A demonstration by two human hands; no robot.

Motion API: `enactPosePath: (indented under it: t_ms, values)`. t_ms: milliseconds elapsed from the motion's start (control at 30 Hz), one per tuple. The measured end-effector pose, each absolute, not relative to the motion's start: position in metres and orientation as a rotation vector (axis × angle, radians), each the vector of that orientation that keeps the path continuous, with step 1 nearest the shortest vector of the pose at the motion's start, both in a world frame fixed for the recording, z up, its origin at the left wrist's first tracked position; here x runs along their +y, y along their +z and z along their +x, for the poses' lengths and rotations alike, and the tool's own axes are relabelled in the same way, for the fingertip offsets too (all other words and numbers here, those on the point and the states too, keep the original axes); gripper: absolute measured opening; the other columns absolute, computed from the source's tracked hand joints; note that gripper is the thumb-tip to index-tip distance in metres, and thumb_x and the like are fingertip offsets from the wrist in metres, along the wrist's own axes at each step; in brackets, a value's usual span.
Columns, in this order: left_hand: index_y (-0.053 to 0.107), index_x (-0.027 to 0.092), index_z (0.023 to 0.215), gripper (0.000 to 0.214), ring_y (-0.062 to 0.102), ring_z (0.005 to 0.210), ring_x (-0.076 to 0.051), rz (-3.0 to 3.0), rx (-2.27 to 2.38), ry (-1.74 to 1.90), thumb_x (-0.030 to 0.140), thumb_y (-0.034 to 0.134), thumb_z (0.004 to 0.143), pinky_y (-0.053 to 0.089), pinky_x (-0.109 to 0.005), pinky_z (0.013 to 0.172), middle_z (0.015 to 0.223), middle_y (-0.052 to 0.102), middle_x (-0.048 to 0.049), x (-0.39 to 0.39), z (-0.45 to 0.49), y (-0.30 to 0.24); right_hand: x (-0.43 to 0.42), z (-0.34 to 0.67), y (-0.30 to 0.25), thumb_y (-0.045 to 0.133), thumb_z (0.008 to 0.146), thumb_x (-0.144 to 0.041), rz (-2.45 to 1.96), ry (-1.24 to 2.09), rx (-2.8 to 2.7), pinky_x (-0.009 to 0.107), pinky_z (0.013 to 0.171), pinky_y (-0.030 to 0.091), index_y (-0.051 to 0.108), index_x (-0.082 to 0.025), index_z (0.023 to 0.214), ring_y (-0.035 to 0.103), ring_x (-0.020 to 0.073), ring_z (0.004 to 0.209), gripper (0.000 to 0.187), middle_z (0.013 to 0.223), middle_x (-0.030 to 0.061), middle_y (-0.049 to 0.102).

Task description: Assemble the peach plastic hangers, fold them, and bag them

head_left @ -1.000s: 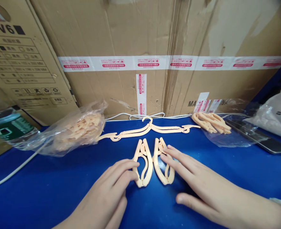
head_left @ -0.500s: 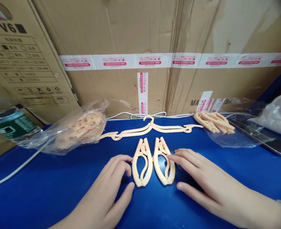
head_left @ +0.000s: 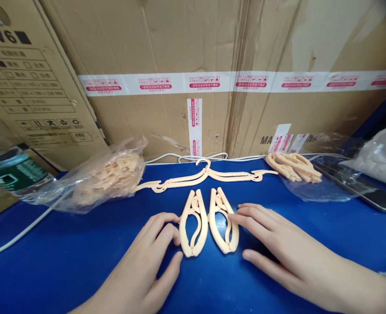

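Two folded cream folding hangers lie side by side on the blue table (head_left: 91,261), their narrow ends pointing away from me. My left hand (head_left: 147,257) rests at the outer edge of the left folded hanger (head_left: 204,226), fingers bent and apart, fingertips against or very close to it. On the other side, my right hand (head_left: 278,244) has a fingertip at the right edge of the right folded hanger (head_left: 213,222), thumb spread away. Neither hand grips anything. Behind them lies an unfolded hanger (head_left: 186,179) with its hook pointing toward the boxes.
A clear bag of cream hangers (head_left: 114,174) sits at left beside a water bottle (head_left: 19,174). More folded hangers (head_left: 293,165) lie on plastic at right, near a dark phone (head_left: 370,189) and a white bag (head_left: 383,152). Cardboard boxes (head_left: 167,43) stand behind a white cable (head_left: 32,226).
The whole view has shifted very slightly. Both hands and the hangers keep practically the same places relative to each other.
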State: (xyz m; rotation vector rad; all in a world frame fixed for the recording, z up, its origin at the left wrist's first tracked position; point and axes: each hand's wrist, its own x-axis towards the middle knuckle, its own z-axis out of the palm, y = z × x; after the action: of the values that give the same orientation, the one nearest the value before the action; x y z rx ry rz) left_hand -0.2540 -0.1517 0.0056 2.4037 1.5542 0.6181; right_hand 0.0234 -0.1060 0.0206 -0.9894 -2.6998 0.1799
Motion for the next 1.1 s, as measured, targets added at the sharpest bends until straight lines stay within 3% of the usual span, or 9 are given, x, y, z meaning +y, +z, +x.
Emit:
enactPosePath:
  t_ms: [733,1000,1100]
  values:
    - [0.059,0.024,0.092,0.015,0.056,0.111,-0.023,2.425,1.5,0.627,0.025,0.045,0.092,0.053,-0.035,0.093,0.122,0.056,-0.0069,-0.151,-0.256,0.008,-0.104,0.024,0.022,0.049,0.095,-0.032,-0.984,0.27,-2.712,0.044,0.092,0.052,0.046,-0.023,0.139,0.058,0.0283,0.111,0.045,0.125,0.013,0.058]
    - [0.058,0.024,0.092,0.014,0.059,0.105,-0.022,2.384,1.508,0.668,0.024,0.044,0.091,0.055,-0.031,0.086,0.117,0.058,-0.0065,-0.15,-0.256,0.008,-0.081,0.042,0.02,0.045,0.097,-0.033,-1.024,0.23,-2.585,0.04,0.09,0.053,0.055,-0.02,0.129,0.062,0.0249,0.107,0.036,0.118,0.0111,0.064]
    - [0.056,0.023,0.093,0.012,0.06,0.099,-0.021,2.386,1.506,0.661,0.022,0.044,0.091,0.055,-0.03,0.083,0.112,0.059,-0.0064,-0.149,-0.257,0.009,-0.058,0.055,0.014,0.042,0.098,-0.038,-1.139,0.162,-2.472,0.044,0.093,0.052,0.06,-0.018,0.119,0.061,0.0262,0.109,0.034,0.117,0.0118,0.065]
